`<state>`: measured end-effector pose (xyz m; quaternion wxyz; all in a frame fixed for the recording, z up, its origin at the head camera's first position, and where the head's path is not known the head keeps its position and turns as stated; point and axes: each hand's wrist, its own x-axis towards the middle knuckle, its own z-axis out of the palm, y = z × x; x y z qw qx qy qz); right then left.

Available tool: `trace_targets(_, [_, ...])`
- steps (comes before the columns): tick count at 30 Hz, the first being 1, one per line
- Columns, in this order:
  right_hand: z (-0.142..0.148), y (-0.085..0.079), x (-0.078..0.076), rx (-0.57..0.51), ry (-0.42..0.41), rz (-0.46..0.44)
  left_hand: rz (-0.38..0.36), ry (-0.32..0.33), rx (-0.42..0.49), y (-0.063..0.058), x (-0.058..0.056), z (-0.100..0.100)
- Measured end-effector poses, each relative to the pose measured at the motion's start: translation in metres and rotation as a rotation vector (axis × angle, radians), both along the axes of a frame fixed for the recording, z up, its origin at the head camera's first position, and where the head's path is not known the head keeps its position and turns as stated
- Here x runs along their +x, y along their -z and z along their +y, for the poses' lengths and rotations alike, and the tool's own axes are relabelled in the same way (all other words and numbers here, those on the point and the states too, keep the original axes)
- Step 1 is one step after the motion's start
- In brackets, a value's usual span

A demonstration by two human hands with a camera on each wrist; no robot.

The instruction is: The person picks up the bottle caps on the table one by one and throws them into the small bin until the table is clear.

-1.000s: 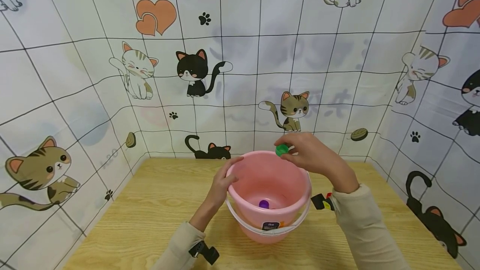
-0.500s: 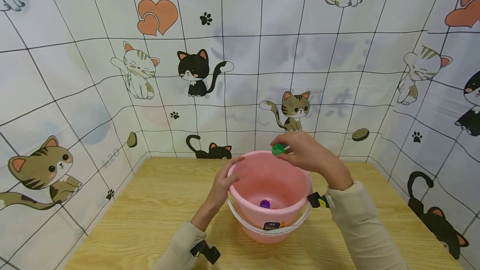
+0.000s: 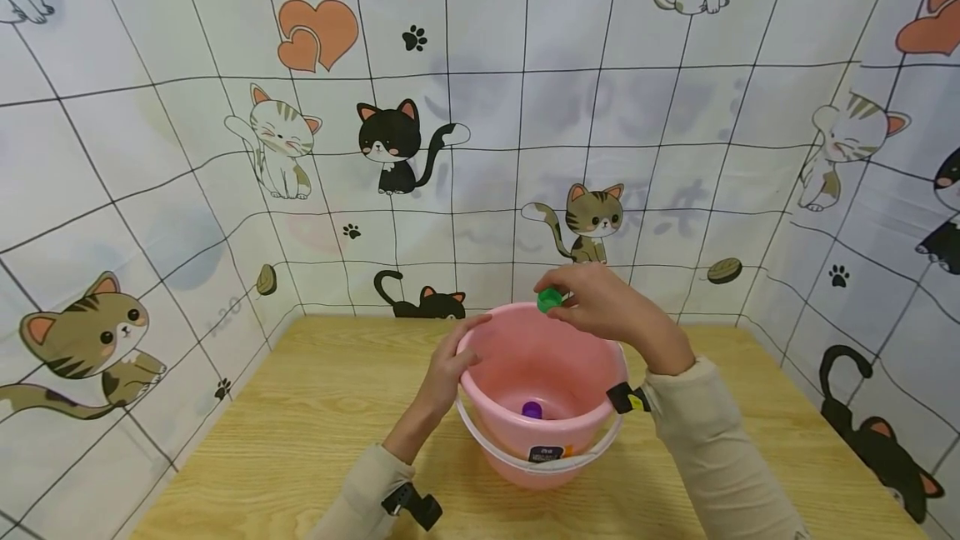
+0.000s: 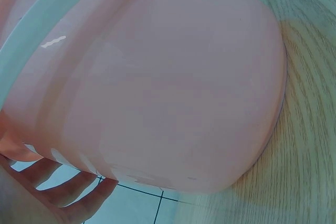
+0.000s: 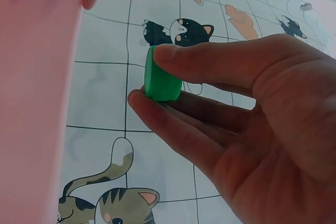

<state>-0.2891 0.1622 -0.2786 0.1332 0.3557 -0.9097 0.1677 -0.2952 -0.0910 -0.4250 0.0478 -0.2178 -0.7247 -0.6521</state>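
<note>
A pink bucket stands upright on the table, its white handle hanging down across the front. My left hand grips the left side of its rim, thumb over the inside and fingers along the outside. Between the thumb and fingertips of my right hand is a small green cap, pinched above the bucket's back right rim. The right wrist view shows this green cap side-on beside the pink wall. Inside the bucket, a small purple cap-like piece lies at the bottom, partly hidden by the front rim.
The wood-grain table runs back to a cat-printed wall sheet, which also encloses both sides. A black wrist camera is strapped to the left sleeve, another wrist camera to the right.
My right hand has shifted a little left with the green cap, farther over the bucket's opening. The left hand keeps its hold on the rim, and the bucket stays in place.
</note>
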Motion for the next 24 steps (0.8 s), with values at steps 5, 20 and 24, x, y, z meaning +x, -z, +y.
trace_targets(5, [0.0005,0.0005,-0.0023,0.005,0.002,-0.021,-0.01,0.01,0.011,0.0,-0.0005,0.0001])
trace_targets(20, [-0.0044,-0.0004,-0.0059,0.024,-0.015,-0.05,-0.016,0.006,0.007,-0.002,0.0006,0.0003])
trace_targets(24, [-0.0055,-0.0003,-0.0061,0.023,-0.02,-0.047,-0.017,0.002,0.004,-0.0021,0.0006,0.0002])
